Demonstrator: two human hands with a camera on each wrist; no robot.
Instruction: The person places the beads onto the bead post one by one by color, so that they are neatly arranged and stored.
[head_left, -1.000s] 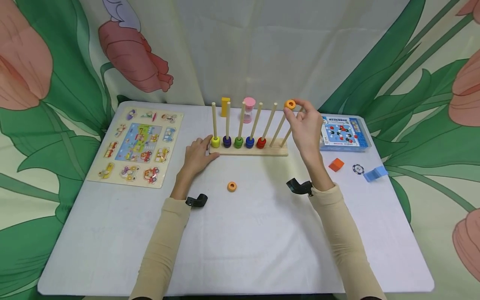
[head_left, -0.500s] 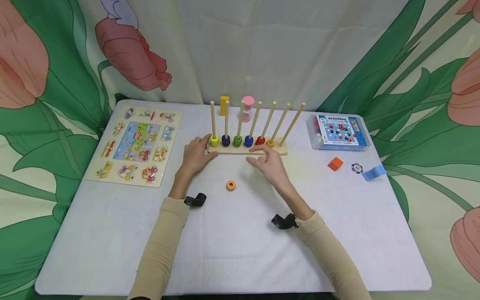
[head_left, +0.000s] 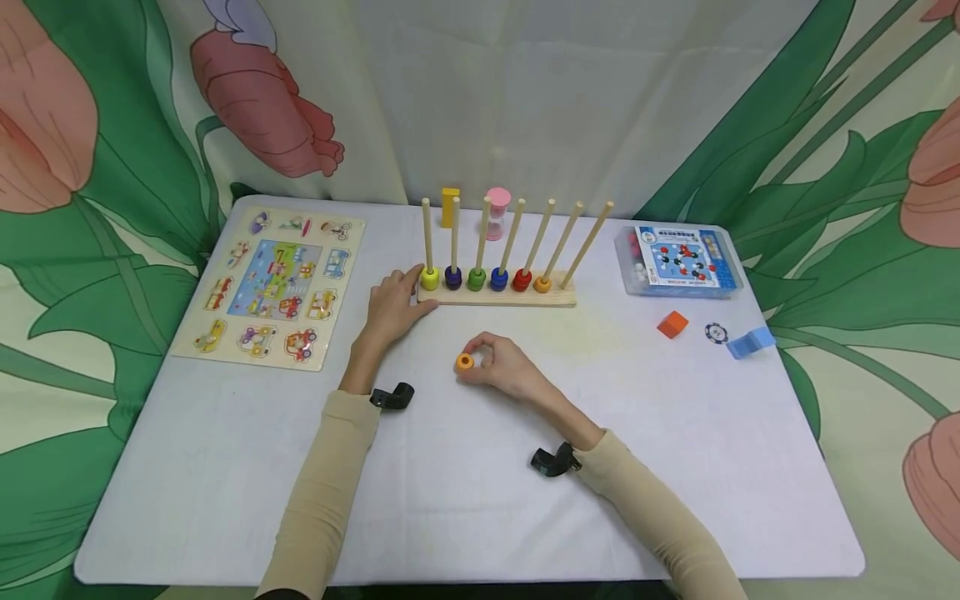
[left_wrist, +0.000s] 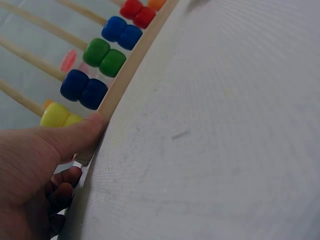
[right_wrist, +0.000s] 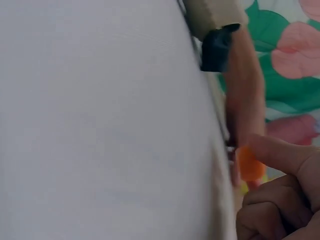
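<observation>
My left hand (head_left: 392, 308) grips the left end of a wooden peg stand (head_left: 495, 302), its thumb along the front edge in the left wrist view. Upright pegs rise from the stand. Pairs of beads sit at the peg bottoms: yellow (left_wrist: 56, 116), dark blue (left_wrist: 84, 89), green (left_wrist: 104, 57), blue (left_wrist: 121, 33) and red (left_wrist: 138, 13). An orange bead (head_left: 542, 285) is on the peg right of red; the rightmost peg is bare. Between thumb and index finger my right hand (head_left: 510, 368) pinches another orange bead (head_left: 465, 362), in front of the stand.
A puzzle board (head_left: 330, 333) lies at the left. Behind the stand are a yellow block (head_left: 449, 208) and a pink hourglass (head_left: 497, 213). Rightward sit a plastic box (head_left: 678, 262), an orange block (head_left: 672, 324), a round chip (head_left: 716, 333) and a blue block (head_left: 751, 342).
My right hand has put one orange bead on the sixth peg, let go, moved left and toward me, and taken the orange bead from the table. My left hand has stayed put.
</observation>
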